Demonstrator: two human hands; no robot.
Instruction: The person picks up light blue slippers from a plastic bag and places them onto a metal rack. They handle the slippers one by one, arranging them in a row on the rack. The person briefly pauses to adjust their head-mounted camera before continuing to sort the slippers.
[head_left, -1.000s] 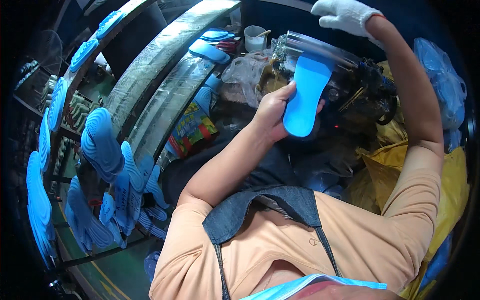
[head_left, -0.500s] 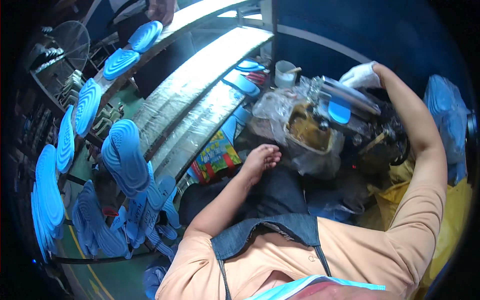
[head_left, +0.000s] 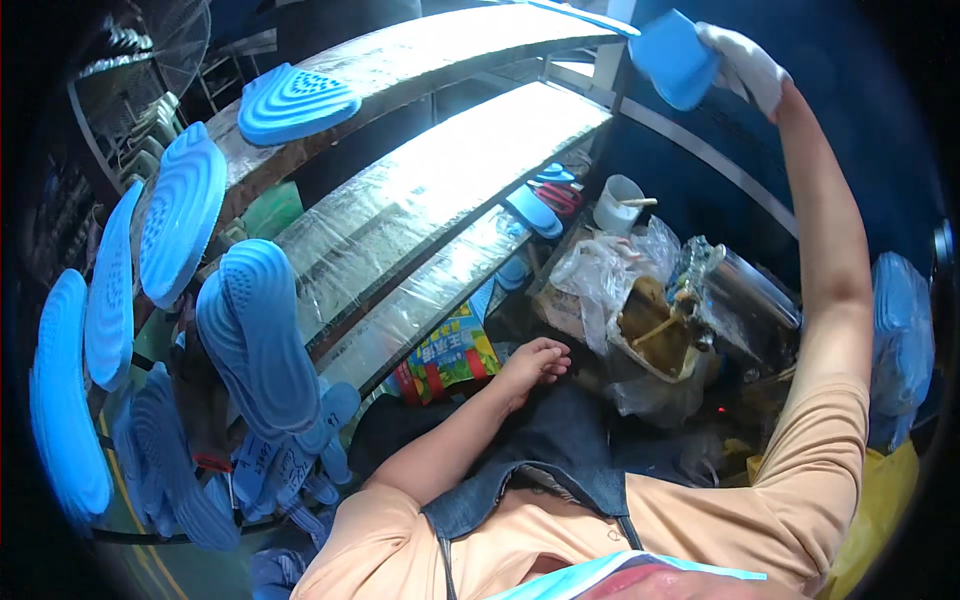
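Note:
Raised at the upper right, my right hand (head_left: pixel 742 68) wears a white glove and is closed on the edge of a blue insole (head_left: pixel 675 62). That insole is beside the far end of the upper shelf board (head_left: pixel 440 50), where another flat blue piece (head_left: pixel 585 17) lies. My bare left hand (head_left: pixel 537 370) rests over my lap, fingers curled, with nothing visible in them. Beyond it stands a plastic-wrapped tub (head_left: pixel 655 365) of brown, glue-like stuff, next to a machine with a shiny metal roller (head_left: pixel 755 290).
Several blue insoles (head_left: pixel 185 215) line the conveyor-like board curving along the left. A stack of insoles (head_left: pixel 260 335) sits nearer me. A white cup (head_left: pixel 618 203) holding a stick and red-handled scissors (head_left: pixel 560 198) are behind the tub. Bagged blue insoles (head_left: pixel 902 330) hang at the right.
My right hand has lifted the blue insole from the roller machine up toward the upper board's far end. The view has shifted; my left hand stays curled over my lap.

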